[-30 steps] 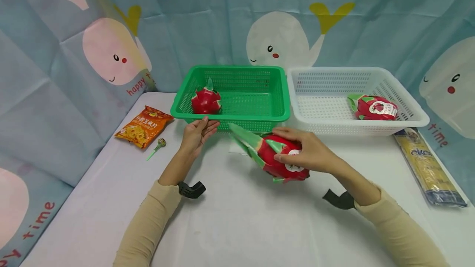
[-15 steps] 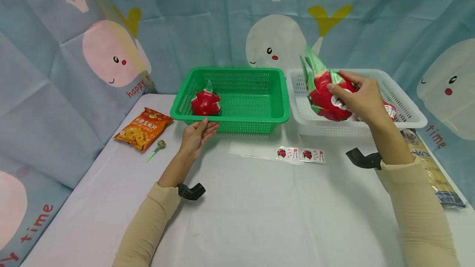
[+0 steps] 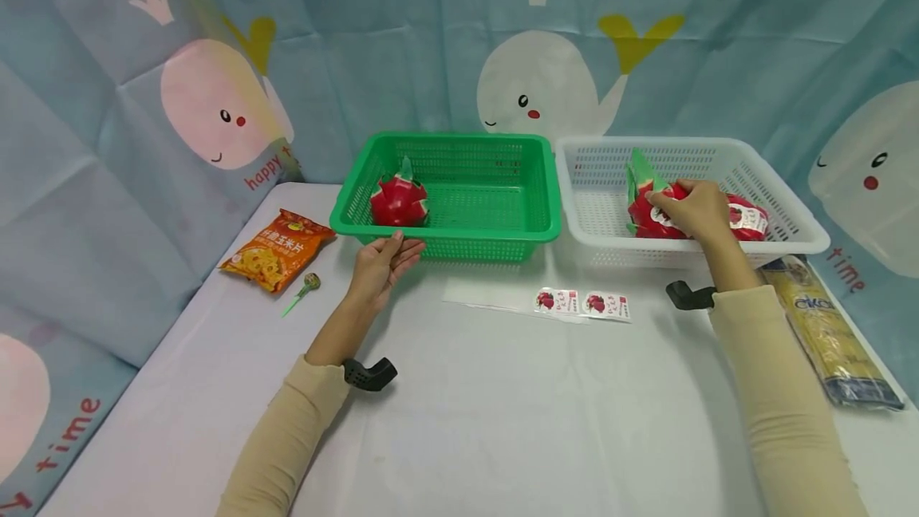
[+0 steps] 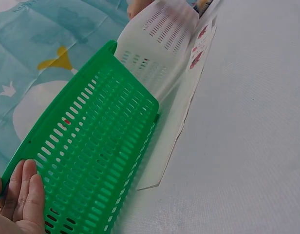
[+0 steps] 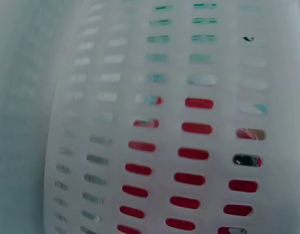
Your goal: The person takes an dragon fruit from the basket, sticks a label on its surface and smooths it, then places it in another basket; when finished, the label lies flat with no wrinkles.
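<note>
Your right hand (image 3: 695,210) is down inside the white basket (image 3: 603,254), fingers and thumb clamped on a red dragon fruit (image 3: 640,216). Its green leaf tips point up; a round label shows partly beneath your fingers. Whether the fruit touches the basket floor, you cannot tell from here. A second dragon fruit (image 3: 748,219), also labelled, lies just right of your hand in the same basket. From your right wrist: slotted basket wall, red and green showing through.

Your left hand (image 3: 376,263) pinches the front rim of the green basket (image 3: 474,234) near its left corner, thumb over the rim, other fingers against the outer wall. One dragon fruit (image 3: 398,202) sits in that basket, left side, leaf end up. The two baskets stand side by side at the back of the table (image 3: 531,421).

In front of them, a pale sheet (image 3: 481,294) with two stickers (image 3: 581,303) at its right end. Left: orange snack bag (image 3: 276,250), lollipop (image 3: 310,282) beside it. Right: long yellow packet (image 3: 836,333). Whale-print cloth (image 3: 402,78) behind.
</note>
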Tool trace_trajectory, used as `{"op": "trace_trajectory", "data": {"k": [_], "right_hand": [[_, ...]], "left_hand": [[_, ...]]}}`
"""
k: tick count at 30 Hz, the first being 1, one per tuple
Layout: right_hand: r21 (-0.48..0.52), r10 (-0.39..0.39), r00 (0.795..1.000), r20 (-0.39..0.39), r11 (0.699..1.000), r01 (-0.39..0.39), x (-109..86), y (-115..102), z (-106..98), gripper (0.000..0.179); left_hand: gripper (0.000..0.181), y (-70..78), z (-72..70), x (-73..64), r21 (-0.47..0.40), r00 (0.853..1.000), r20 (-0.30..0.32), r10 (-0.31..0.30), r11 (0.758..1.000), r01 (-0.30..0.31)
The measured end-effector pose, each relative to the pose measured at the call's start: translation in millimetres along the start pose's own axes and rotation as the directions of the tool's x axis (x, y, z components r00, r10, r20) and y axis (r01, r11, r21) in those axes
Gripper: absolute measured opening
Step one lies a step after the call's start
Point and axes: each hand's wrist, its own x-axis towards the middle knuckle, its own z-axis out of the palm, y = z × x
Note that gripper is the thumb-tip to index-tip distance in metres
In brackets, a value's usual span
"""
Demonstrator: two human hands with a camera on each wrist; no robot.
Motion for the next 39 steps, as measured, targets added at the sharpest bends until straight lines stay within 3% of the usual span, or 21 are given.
{"op": "trace_trajectory", "data": {"k": [8,13,18,22,25,29,34,39], "right_hand": [[-0.137,-0.003,0.989,0.147,0.99,0.023,6.0,-4,-1,0.083],[-0.144,0.029,0.974,0.224,0.99,0.003,8.2,3,-6,0.091],[-0.197,0.025,0.975,0.219,0.98,0.019,4.6,4,-7,0.091],[-0.315,-0.031,0.993,0.11,0.947,0.065,-2.6,-6,-3,0.081],[-0.365,-0.135,0.991,0.001,0.923,0.126,-7.7,-24,5,0.069],[-0.36,-0.305,0.951,-0.056,0.894,0.266,-17.8,-65,26,0.058],[-0.24,-0.404,0.913,0.062,0.882,0.407,-35.0,-130,67,0.06],[-0.062,-0.413,0.876,0.248,0.896,0.44,-43.4,-177,111,0.065]], "left_hand": [[0.024,1.7,-0.8,-1.1,0.021,1.0,-0.015,0.022,1.0,-0.021],[0.02,1.1,-1.4,1.5,0.005,0.999,0.015,0.049,0.999,-0.049],[0.019,2.5,0.5,3.1,0.014,1.0,-0.002,0.026,1.0,-0.026],[0.021,3.5,1.9,3.5,0.004,1.0,-0.005,-0.009,1.0,0.009],[0.02,4.1,1.5,4.0,-0.003,1.0,0.001,-0.017,1.0,0.017],[0.019,6.7,0.5,4.0,-0.003,1.0,0.008,-0.03,1.0,0.03],[0.021,13.8,-2.0,1.0,-0.018,0.998,0.007,-0.065,0.998,0.065],[0.025,18.7,-7.6,-2.0,-0.027,0.996,-0.005,-0.093,0.995,0.093]]}}
